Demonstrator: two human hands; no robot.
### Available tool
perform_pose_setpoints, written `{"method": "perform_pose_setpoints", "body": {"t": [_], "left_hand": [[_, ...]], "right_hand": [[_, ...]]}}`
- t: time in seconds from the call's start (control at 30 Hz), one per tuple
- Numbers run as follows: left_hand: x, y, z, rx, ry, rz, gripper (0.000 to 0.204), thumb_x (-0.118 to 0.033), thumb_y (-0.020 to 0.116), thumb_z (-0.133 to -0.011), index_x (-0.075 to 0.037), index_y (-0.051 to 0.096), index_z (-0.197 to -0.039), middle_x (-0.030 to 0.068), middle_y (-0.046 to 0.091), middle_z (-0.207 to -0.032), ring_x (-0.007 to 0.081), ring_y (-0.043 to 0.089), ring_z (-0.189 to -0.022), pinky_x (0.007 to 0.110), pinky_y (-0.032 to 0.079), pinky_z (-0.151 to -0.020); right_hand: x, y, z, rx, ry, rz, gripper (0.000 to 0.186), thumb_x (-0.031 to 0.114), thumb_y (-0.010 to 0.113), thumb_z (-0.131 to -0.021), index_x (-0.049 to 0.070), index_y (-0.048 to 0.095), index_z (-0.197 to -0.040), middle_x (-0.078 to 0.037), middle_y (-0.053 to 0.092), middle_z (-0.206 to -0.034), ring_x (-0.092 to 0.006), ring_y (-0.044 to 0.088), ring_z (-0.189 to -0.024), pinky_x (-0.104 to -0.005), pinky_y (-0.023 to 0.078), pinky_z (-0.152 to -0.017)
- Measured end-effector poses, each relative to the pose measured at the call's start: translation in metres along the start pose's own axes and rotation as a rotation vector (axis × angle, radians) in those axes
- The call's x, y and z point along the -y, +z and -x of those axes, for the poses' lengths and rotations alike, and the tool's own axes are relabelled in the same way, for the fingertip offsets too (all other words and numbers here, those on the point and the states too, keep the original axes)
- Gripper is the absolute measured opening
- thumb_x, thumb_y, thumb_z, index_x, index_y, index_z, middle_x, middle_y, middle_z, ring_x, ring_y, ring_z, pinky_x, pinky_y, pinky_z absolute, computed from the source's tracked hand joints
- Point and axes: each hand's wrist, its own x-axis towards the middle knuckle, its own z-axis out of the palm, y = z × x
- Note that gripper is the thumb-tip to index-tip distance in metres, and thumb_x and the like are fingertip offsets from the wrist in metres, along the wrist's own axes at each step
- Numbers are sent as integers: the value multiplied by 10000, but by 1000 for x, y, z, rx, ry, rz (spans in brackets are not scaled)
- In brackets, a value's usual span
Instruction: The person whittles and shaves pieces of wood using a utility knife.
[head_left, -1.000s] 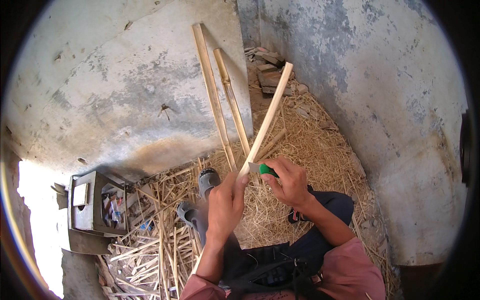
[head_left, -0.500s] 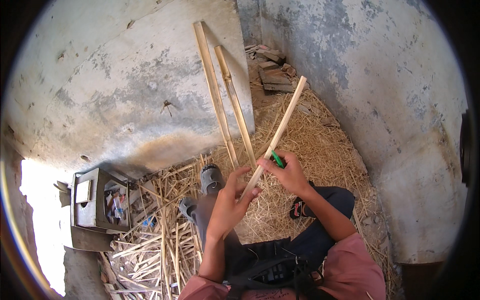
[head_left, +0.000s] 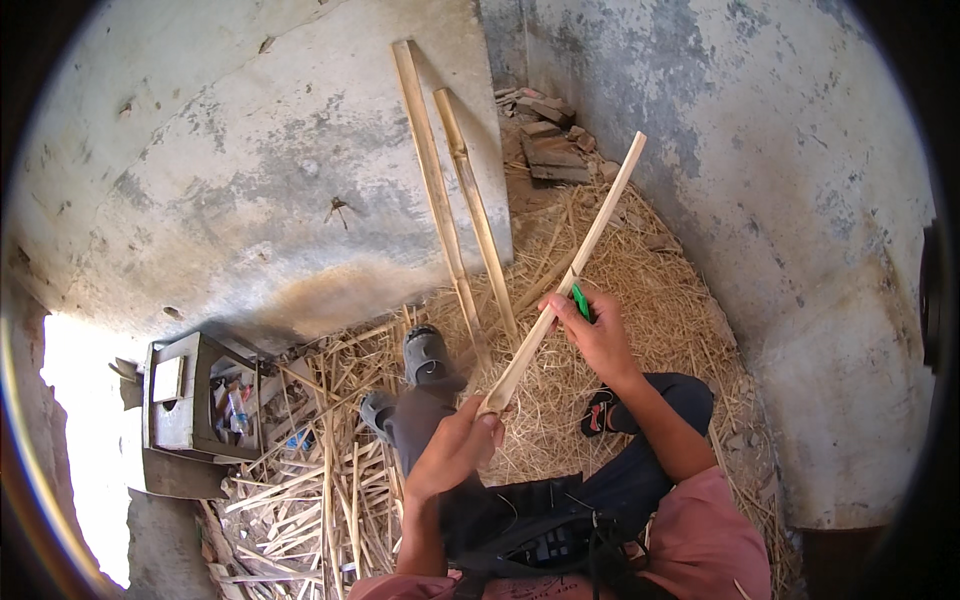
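Observation:
My left hand (head_left: 450,450) is closed round the lower end of a pale split bamboo strip (head_left: 610,208), which slants up to the right. My right hand (head_left: 598,340) grips the strip higher up and also holds a green-handled knife (head_left: 581,303); its blade is mostly hidden behind the strip and fingers. Beyond my hands, two longer bamboo pieces (head_left: 428,160) lean upright against the pale wall (head_left: 250,180). Dry straw and shavings (head_left: 660,300) cover the floor under the strip.
A weathered box (head_left: 180,400) with mixed items stands at left beside a bright opening. Cut strips (head_left: 320,510) lie heaped below it. My booted foot (head_left: 425,355) rests among shavings. Broken bricks (head_left: 555,160) sit in the back corner, next to the right wall (head_left: 820,300).
The strip has shifted up and right. My right hand, with the knife, has moved rightward and higher. My left hand's fingers have closed round the strip's lower end, lower down than before.

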Motion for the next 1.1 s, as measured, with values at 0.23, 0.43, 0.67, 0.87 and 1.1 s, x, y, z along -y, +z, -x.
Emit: {"method": "perform_pose_setpoints", "body": {"t": [0.23, 0.43, 0.67, 0.87, 1.1], "left_hand": [[1, 13, 0, -307, 108, -383, 203, -118, 516, -1117, 5, 657, -1194, 47, 606, -770, 120, 543, -660, 307, 448, -630], [1, 25, -6, -490, 185, -418, 216, -83, 521, -1093, 23, 669, -1210, 83, 633, -782, 134, 576, -714, 313, 472, -670], [-1, 22, -3, -491, 23, -365, 211, -68, 554, -1077, 8, 629, -1260, 219, 710, -827, 397, 729, -776, 420, 547, -721], [-13, 31, 1, -575, 30, -461, 218, -61, 558, -1065, 2, 624, -1264, 248, 722, -856, 439, 743, -826, 463, 549, -731], [-8, 32, 11, -618, 64, -503, 201, -69, 548, -1067, 3, 622, -1239, 243, 675, -808, 431, 696, -763, 461, 521, -680]], "right_hand": [[-4, -1, 1, 11, -219, 158, 287, 314, 676, -1066, 32, 728, -1065, -24, 704, -812, -108, 668, -739, -300, 493, -644], [5, 21, 24, 241, -498, 530, 263, 332, 737, -1015, 77, 702, -1068, -86, 710, -861, -264, 720, -700, -391, 530, -614], [-6, 37, 36, 225, -629, 667, 285, 380, 743, -999, 104, 697, -1054, -59, 701, -841, -267, 717, -669, -392, 534, -539], [-7, 41, 36, 187, -647, 666, 302, 399, 750, -991, 103, 718, -1044, -46, 671, -789, -256, 698, -616, -390, 526, -517], [-1, 44, 39, 160, -655, 687, 308, 412, 758, -980, 109, 735, -1030, -40, 676, -767, -248, 696, -606, -387, 521, -508]]}}
